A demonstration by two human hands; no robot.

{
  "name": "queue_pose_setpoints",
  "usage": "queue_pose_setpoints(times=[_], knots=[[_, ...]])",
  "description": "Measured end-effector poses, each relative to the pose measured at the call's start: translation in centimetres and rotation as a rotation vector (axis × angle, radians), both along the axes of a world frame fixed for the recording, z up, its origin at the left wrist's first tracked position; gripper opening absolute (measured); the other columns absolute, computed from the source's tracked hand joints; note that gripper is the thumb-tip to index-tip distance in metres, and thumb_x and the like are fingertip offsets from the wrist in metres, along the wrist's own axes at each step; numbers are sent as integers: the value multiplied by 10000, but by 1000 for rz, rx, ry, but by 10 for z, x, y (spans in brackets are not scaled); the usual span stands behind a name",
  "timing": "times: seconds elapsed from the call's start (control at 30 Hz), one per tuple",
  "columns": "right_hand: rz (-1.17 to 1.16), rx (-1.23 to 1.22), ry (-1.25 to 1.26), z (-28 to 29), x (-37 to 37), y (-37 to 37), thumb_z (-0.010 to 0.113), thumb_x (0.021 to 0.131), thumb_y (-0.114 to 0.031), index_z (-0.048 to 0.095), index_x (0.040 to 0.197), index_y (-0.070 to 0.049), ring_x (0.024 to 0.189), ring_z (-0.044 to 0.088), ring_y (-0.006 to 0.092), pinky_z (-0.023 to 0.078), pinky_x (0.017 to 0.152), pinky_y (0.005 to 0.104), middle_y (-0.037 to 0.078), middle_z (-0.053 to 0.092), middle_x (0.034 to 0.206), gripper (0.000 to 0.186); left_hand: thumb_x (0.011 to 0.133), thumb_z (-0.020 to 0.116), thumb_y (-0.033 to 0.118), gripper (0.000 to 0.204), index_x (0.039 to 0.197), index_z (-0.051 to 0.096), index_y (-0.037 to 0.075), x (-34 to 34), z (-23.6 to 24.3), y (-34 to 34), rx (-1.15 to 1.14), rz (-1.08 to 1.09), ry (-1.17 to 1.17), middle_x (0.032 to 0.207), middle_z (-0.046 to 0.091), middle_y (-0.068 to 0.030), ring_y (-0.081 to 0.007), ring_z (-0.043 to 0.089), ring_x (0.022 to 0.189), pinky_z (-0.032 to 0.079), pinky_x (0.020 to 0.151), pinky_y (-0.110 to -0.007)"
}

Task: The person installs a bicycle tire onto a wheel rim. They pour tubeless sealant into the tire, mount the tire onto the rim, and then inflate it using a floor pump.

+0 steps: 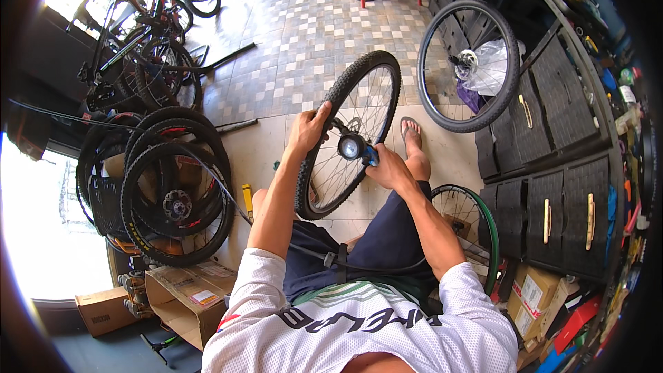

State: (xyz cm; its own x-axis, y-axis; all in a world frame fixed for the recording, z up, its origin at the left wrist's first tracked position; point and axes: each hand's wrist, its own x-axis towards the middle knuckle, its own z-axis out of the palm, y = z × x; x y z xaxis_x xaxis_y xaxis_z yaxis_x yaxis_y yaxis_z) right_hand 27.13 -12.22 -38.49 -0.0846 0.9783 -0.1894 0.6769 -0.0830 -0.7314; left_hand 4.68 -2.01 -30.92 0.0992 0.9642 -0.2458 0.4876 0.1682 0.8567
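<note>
Gripping one wheel (354,125), one gauge (351,147): two hands (309,128) (389,168)

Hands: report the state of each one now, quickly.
Left hand: closed around the bicycle tire; its fingertips are partly hidden.
Right hand: closed, holding the blue-handled gauge tool.

This is a bicycle workshop, with standing bikes (141,45), piled wheels (177,205) and dark cabinets (568,217).
</note>
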Motion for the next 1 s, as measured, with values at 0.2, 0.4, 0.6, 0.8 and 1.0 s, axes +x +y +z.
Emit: queue_pose_setpoints(times=[0.2, 0.4, 0.6, 0.8, 1.0], knots=[[-18, 19, 17, -6, 2, -3, 680, 794, -178, 562, 1169, 33, 1075, 648, 463, 519, 927, 507, 292, 683, 1099, 446, 1007, 525, 646, 723, 887, 717, -40, 5, 2, -1, 13, -5, 2, 726, 672, -77, -147, 637, 593, 515, 586, -312], [-13, -8, -1, 2, -1, -1, 680, 794, -173, 555, 1178, 51, 1077, 654, 456, 520, 935, 501, 288, 686, 1105, 462, 1035, 428, 648, 759, 891, 700, -46, 2, -4, 14, 206, 43, 248, 727, 643, -203, -318, 673, 761, 509, 727, -449], [8, 0, 7, -6, -1, -9, 677, 800, -177, 550, 1221, 57, 1091, 653, 452, 517, 950, 497, 288, 680, 1132, 498, 1036, 437, 585, 666, 892, 738, 8, 11, 4, 38, 209, 47, 367, 877, 694, -302, -492, 677, 920, 503, 821, -543], [20, -21, -2, -1, -4, -12, 675, 809, -193, 535, 1254, 45, 1122, 645, 443, 514, 966, 497, 283, 670, 1169, 523, 989, 522, 594, 663, 836, 732, -16, 6, -3, 33, 236, 65, 386, 803, 701, -280, -463, 702, 856, 524, 792, -513], [14, -32, 9, 5, -5, -14, 679, 808, -192, 530, 1267, 45, 1117, 646, 445, 515, 963, 499, 282, 670, 1159, 538, 930, 605, 625, 680, 785, 721, -30, 9, -3, 27, 226, 173, 334, 741, 689, -271, -423, 714, 776, 531, 746, -502]])
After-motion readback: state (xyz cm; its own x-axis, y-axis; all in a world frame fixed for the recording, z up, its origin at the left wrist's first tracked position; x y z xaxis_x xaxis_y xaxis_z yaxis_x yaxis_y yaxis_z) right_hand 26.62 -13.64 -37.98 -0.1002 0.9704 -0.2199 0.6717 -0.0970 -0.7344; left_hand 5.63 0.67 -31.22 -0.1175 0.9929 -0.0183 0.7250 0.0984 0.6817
